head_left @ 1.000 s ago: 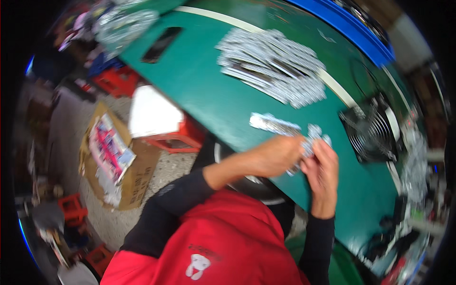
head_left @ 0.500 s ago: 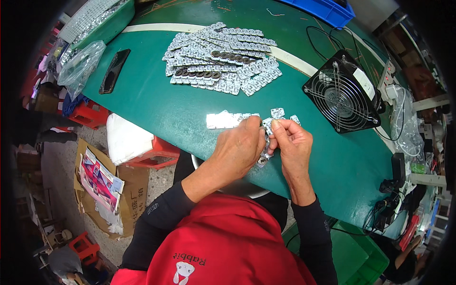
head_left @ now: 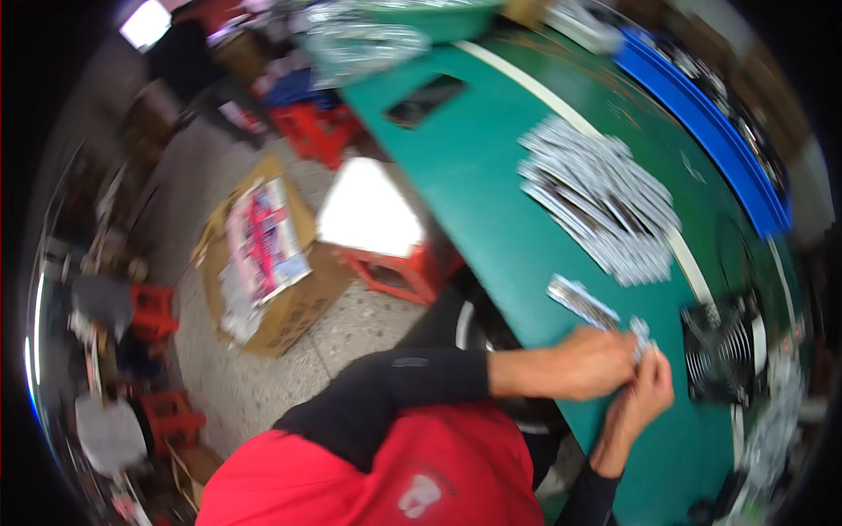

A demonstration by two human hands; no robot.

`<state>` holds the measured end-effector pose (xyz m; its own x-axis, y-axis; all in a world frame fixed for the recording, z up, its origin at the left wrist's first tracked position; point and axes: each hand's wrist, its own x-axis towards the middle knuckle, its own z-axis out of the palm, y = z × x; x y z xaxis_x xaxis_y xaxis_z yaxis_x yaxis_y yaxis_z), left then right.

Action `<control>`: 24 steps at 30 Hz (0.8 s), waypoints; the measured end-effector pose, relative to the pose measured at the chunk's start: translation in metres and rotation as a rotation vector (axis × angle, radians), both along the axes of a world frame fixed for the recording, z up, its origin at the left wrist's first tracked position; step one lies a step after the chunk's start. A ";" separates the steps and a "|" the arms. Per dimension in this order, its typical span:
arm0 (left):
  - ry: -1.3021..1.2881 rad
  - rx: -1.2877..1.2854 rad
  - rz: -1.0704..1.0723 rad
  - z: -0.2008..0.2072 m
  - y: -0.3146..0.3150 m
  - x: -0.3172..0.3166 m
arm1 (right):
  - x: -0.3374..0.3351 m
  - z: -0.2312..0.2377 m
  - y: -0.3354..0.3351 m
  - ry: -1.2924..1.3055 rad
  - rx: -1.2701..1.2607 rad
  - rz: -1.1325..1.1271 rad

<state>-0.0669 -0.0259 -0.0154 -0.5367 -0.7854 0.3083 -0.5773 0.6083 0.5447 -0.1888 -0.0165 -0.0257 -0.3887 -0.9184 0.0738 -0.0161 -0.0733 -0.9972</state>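
Both my hands are close together over the near edge of the green table (head_left: pixel 491 237), smeared by motion. My left hand (head_left: pixel 586 361) is closed, its fingers curled toward the right hand; what they grip is hidden. My right hand (head_left: pixel 645 393) is closed in a pinch at a small white piece of circuit board (head_left: pixel 640 330) that sticks up between the hands. Just beyond my left hand lies a short strip of white boards (head_left: pixel 574 298). Farther off is a large heap of white board strips (head_left: pixel 605 197), with dark round parts on some of them.
A black fan (head_left: pixel 724 349) stands right of my hands. A dark phone (head_left: pixel 426 100) lies toward the far left of the table, near clear plastic bags (head_left: pixel 364 53). A long blue bin (head_left: pixel 702 123) runs along the far side. Left of the table stand a white-topped red stool (head_left: pixel 386 270) and flattened cardboard (head_left: pixel 307 307).
My view has swung to the left, so the table, heap and hands now sit farther right and look tilted. My hands stay together at the small board pieces.
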 end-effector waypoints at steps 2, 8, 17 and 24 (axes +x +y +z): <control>0.189 0.261 0.106 0.008 -0.001 0.000 | -0.006 0.001 0.001 -0.113 0.005 0.052; 0.579 0.479 0.165 0.021 -0.001 0.019 | 0.011 0.015 0.000 -0.186 0.019 0.180; 0.376 0.508 0.260 0.013 -0.005 0.010 | -0.007 0.016 -0.008 -0.216 -0.041 0.070; 0.487 0.685 0.010 0.018 -0.014 0.007 | 0.001 0.020 0.001 -0.316 0.131 0.170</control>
<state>-0.0597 -0.0394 0.0022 -0.4591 -0.8873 -0.0436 -0.1861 0.0481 0.9814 -0.1879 -0.0153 -0.0062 -0.2145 -0.9655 -0.1476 0.2952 0.0800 -0.9521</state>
